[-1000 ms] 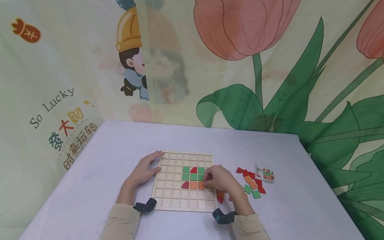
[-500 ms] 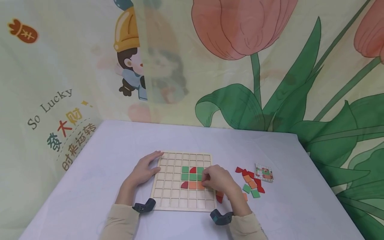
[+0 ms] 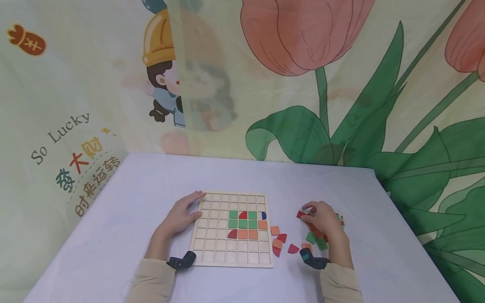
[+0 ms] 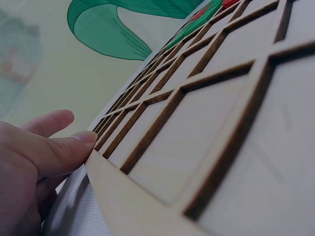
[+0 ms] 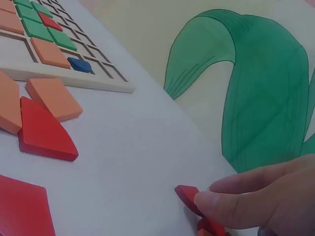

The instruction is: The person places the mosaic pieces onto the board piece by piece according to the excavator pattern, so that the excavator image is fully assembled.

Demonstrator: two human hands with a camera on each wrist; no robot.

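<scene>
The grid board [image 3: 217,244] is laid flat on the white table [image 3: 163,176], its left edge touched by the left hand [image 3: 183,213], thumb and fingers held well apart. Over to the right, a red piece [image 5: 186,193] at the left end of a pile gets touched by the right hand's [image 3: 322,216] thumb; whether it's actually pinched can't be told. Most of that pile is covered by the hand, and the picture card [image 3: 342,219] is part blocked too; a green piece [image 3: 311,237] can be made out below. Loose bits are scattered in between, like an orange piece [image 3: 275,230] just beside the board and a red quarter [image 3: 293,248]. Another orange one [image 3: 306,246] is partly hidden by the black wrist device [image 3: 313,260]. A blue piece [image 3: 264,215] is seated at the board's right edge.
</scene>
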